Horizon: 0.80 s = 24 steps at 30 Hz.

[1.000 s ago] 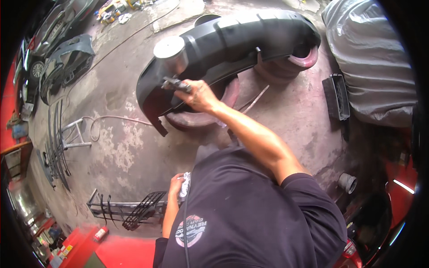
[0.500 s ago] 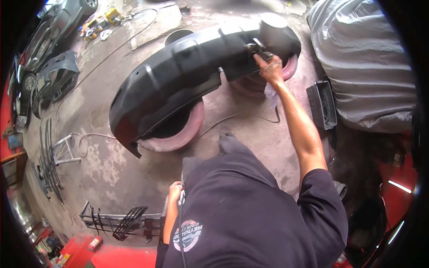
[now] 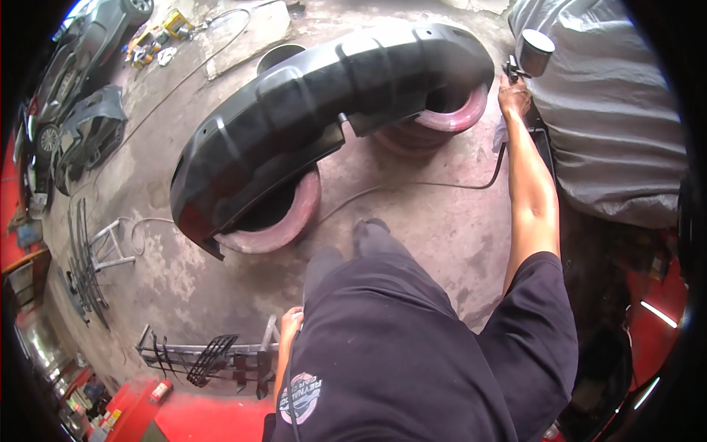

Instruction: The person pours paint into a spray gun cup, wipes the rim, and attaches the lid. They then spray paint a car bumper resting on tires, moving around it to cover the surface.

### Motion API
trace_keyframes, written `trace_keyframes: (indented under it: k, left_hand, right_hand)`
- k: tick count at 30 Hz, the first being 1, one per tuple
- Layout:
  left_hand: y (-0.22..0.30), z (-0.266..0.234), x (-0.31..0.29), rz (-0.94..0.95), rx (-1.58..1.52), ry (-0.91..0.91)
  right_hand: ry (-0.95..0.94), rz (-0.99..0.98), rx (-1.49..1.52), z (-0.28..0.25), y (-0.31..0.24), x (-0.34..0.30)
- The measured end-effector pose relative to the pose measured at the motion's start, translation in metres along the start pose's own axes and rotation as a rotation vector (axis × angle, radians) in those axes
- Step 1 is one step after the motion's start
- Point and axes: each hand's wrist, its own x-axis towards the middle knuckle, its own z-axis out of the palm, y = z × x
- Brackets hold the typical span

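My right hand (image 3: 515, 97) is closed round the grip of a spray gun (image 3: 513, 70) with a silvery cup (image 3: 537, 50) on top. It is just past the right end of a black car bumper (image 3: 294, 99), apart from it. The bumper lies across stacked tires, a reddish-dusted tire (image 3: 283, 227) under its left part and another tire (image 3: 460, 118) under its right. A dark air hose (image 3: 434, 185) hangs below my right hand and runs along the floor. By my waist, my left hand (image 3: 291, 323) is curled shut; its contents are mostly hidden. A thin dark cord (image 3: 289, 383) passes beside it.
A silver cover (image 3: 615, 118) drapes a large shape close on the right. Another bumper (image 3: 88, 132) and a grey car (image 3: 92, 51) are at the left. Black trim strips (image 3: 82, 265) lean on a metal stand (image 3: 110, 247); a rack of black parts (image 3: 206, 357) stands lower left.
My right hand has swung right with the spray gun, from over the bumper to beyond its right end. The hose has shifted right with it. My left hand stays by my waist.
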Motion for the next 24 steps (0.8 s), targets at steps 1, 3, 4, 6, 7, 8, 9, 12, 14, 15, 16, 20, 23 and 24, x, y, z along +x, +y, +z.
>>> trace_keyframes:
  k: [1,3,4,6,7,8,9,12,14,15,16,20,23,24]
  left_hand:
    - [0.010,0.001,-0.001,0.002,0.036,-0.007]
    - [0.014,-0.002,0.002,0.000,0.074,-0.020]
    - [0.015,-0.005,0.003,-0.003,0.077,-0.029]
    - [0.015,-0.008,0.005,-0.022,0.038,-0.052]
    - [0.019,-0.013,0.005,-0.037,-0.002,-0.065]
    - [0.020,-0.017,0.007,-0.050,-0.040,-0.079]
    - [0.016,-0.020,0.007,-0.038,-0.044,-0.073]
    - [0.006,-0.034,0.015,-0.005,-0.062,-0.067]
    - [0.016,-0.036,0.008,-0.006,-0.102,-0.075]
    - [0.019,-0.041,0.004,0.027,-0.066,-0.066]
    - [0.025,-0.046,0.001,0.057,-0.030,-0.057]
    - [0.054,-0.061,-0.024,0.018,0.009,0.000]
    - [0.028,-0.071,-0.030,-0.007,-0.008,0.027]
    - [0.020,-0.071,-0.030,-0.011,-0.022,0.044]
  right_hand:
    - [0.031,0.019,-0.022,0.000,0.002,-0.002]
    - [0.054,0.000,0.056,0.004,-0.004,-0.017]
    - [0.004,0.007,0.096,0.007,-0.006,-0.027]
    - [0.009,-0.127,0.187,0.015,-0.015,-0.056]
    - [-0.019,-0.167,0.227,0.018,-0.021,-0.072]
    - [-0.061,-0.194,0.248,0.020,-0.029,-0.089]
    - [-0.127,-0.213,0.295,0.016,-0.053,-0.114]
    - [-0.295,-0.240,0.418,-0.006,-0.121,-0.187]
    - [-0.335,-0.309,0.438,-0.011,-0.156,-0.229]
    - [-0.350,-0.346,0.469,-0.009,-0.174,-0.252]
    - [-0.366,-0.382,0.500,-0.007,-0.191,-0.274]
    - [-0.472,-0.432,0.604,-0.003,-0.252,-0.360]
    - [-0.589,-0.536,0.669,-0.002,-0.308,-0.430]
    - [-0.613,-0.575,0.642,-0.001,-0.325,-0.450]
